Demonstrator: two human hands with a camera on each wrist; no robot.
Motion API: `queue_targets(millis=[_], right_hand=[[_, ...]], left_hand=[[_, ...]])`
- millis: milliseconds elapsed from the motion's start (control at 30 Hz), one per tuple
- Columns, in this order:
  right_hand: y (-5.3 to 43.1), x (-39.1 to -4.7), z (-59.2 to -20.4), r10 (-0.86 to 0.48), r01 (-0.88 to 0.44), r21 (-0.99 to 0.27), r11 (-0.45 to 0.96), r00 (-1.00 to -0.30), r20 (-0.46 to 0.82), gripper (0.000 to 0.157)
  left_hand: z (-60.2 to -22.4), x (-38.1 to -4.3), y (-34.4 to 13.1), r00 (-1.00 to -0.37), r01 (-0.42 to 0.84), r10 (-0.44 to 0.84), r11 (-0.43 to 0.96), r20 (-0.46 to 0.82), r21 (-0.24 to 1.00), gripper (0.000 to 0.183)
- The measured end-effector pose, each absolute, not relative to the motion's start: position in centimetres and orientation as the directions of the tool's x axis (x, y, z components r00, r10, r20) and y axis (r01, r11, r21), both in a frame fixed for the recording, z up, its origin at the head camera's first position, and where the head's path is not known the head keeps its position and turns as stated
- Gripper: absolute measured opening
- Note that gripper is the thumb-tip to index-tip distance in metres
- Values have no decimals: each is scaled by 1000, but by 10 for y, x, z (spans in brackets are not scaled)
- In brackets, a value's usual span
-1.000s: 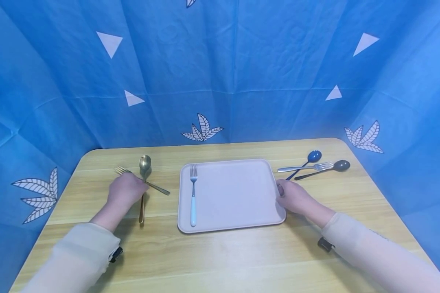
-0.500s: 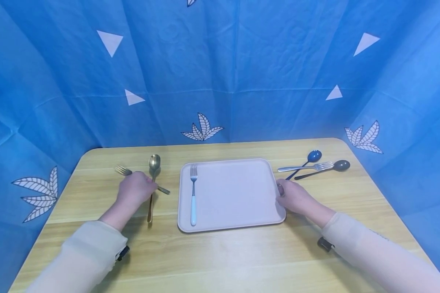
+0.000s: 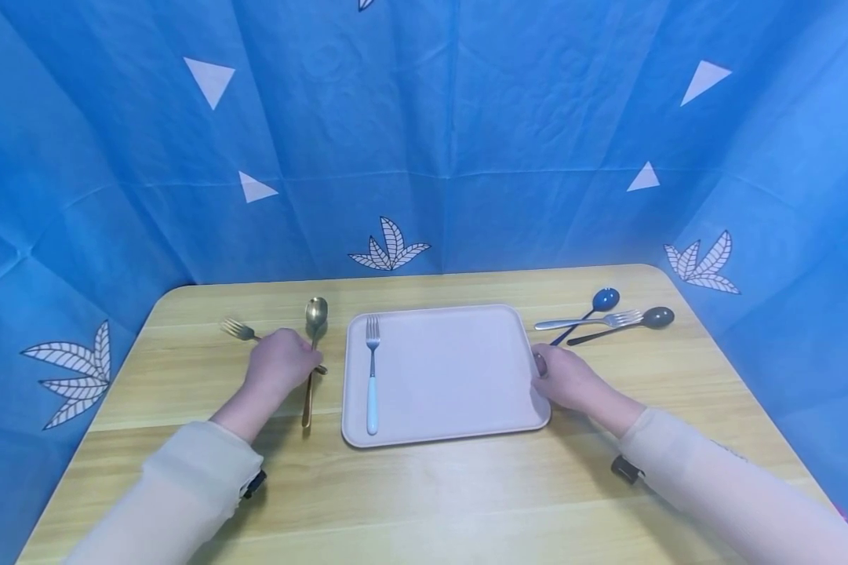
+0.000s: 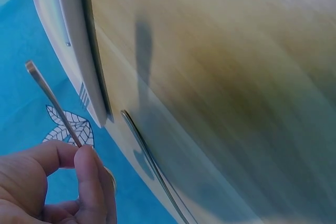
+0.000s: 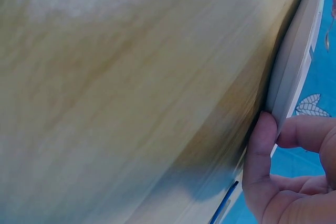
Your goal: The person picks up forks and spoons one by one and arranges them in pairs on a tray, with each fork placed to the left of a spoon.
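Thumb and fingertips of my left hand (image 3: 278, 363) pinch a gold spoon (image 3: 316, 311) by its handle. In the left wrist view the spoon's handle (image 4: 54, 100) is clear of the table, its shadow falling apart from it. Beneath that hand a gold fork (image 3: 238, 329) lies on the table, its middle hidden. My right hand (image 3: 568, 379) grips the right rim of a pale rectangular tray (image 3: 459, 369), and the right wrist view shows thumb and finger on the tray's edge (image 5: 286, 77). A fork with a light blue handle (image 3: 373, 392) lies along the tray's left side.
Right of the tray, a blue spoon (image 3: 605, 299), a silver fork with a pale blue handle (image 3: 575, 323) and a dark spoon (image 3: 657, 318) lie crossed over one another. A blue curtain (image 3: 452, 141) encloses the wooden table (image 3: 424, 494) at the back and sides.
My left hand has moved right with the gold spoon, toward the tray's left edge. The gold fork stays where it was. My right hand and the tray have not moved.
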State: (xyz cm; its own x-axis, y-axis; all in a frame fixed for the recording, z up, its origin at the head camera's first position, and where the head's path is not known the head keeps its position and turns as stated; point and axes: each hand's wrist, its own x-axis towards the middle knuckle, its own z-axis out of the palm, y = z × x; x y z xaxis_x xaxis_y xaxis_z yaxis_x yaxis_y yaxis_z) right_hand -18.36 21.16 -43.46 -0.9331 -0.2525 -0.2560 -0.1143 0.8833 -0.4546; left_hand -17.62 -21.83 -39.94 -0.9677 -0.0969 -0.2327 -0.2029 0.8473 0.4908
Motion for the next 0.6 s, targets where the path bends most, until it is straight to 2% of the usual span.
queue_targets(millis=[367,600], right_hand=[[211,-183,-434,-249,-101,-470,877,-932,-264,51],[211,-182,-434,-248,-96,-478,873,-931,-266,48]], left_hand=[[-403,-175,-203,-970,-197,-92,839,-224,507,32],[-405,-176,-193,-980,-157,-70,847,-186,508,34]])
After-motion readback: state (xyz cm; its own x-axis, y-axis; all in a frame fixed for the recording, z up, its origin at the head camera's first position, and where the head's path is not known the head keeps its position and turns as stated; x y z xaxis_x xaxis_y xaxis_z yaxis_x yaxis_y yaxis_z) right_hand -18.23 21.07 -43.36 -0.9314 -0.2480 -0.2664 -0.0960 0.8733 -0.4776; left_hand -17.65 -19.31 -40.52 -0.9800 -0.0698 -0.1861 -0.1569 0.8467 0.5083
